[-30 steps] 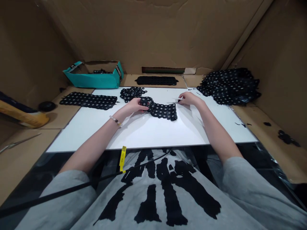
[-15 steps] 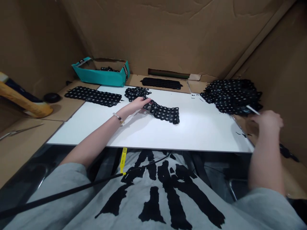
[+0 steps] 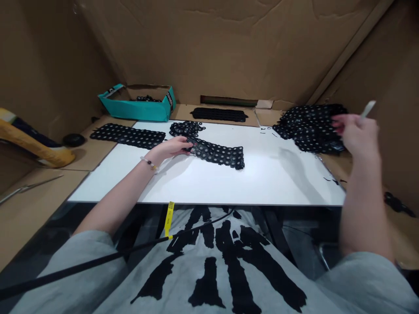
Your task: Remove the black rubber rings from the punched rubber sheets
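Note:
On a white board (image 3: 255, 185) lies a black rubbery sheet (image 3: 221, 153) dotted with round pale spots. My left hand (image 3: 172, 148) grips its left end between thumb and fingers. Just behind that hand is a small heap of loose black rings (image 3: 186, 127). Raised at the right is my right hand (image 3: 360, 133), slightly blurred, with a thin white stick-like tool (image 3: 368, 108) poking up out of it. Its fingertips are in front of a large pile of similar dotted black sheets (image 3: 304, 126); whether they touch the pile I cannot tell.
A teal box (image 3: 140, 110) holding black rings stands at back left. Another dotted sheet (image 3: 129, 135) lies left, and a black stack (image 3: 219, 114) behind. Scissors or tweezers (image 3: 24, 188), a yellow-and-blue tube (image 3: 39, 146) and black scraps lie at the sides. Cardboard walls surround the board.
My right hand has gone from beside the sheet to the pile at the right, then risen with the white tool. My left hand has shifted left, and the sheet's folded left end now lies flatter.

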`<act>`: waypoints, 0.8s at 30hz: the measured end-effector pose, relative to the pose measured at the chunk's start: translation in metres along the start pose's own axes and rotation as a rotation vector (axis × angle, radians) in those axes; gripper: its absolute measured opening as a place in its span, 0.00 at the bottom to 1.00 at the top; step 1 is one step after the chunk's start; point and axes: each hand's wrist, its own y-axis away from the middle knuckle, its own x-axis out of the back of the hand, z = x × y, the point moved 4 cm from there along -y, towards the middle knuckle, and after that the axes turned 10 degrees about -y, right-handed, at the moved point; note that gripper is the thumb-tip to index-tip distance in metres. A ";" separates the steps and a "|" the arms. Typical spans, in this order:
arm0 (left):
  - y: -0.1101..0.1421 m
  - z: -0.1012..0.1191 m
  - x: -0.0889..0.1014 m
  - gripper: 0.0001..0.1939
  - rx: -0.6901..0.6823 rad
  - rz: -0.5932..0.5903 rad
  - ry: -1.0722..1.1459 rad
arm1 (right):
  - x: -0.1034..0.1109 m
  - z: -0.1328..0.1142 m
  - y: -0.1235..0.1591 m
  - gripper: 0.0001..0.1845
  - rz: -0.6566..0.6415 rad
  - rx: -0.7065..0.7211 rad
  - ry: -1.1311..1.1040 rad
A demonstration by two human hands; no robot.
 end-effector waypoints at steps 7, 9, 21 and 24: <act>-0.001 -0.007 0.004 0.15 0.010 -0.017 0.153 | -0.191 -0.176 0.094 0.37 -0.745 -0.244 -0.769; -0.002 -0.006 0.005 0.16 -0.043 -0.039 0.131 | -0.233 -0.194 0.131 0.27 -0.929 -0.267 -0.863; -0.002 -0.005 0.001 0.18 -0.110 -0.047 0.070 | -0.294 -0.167 0.188 0.16 -0.906 -0.300 -1.039; -0.003 -0.005 0.000 0.16 -0.154 -0.032 0.014 | -0.292 -0.170 0.189 0.16 -0.907 -0.249 -1.031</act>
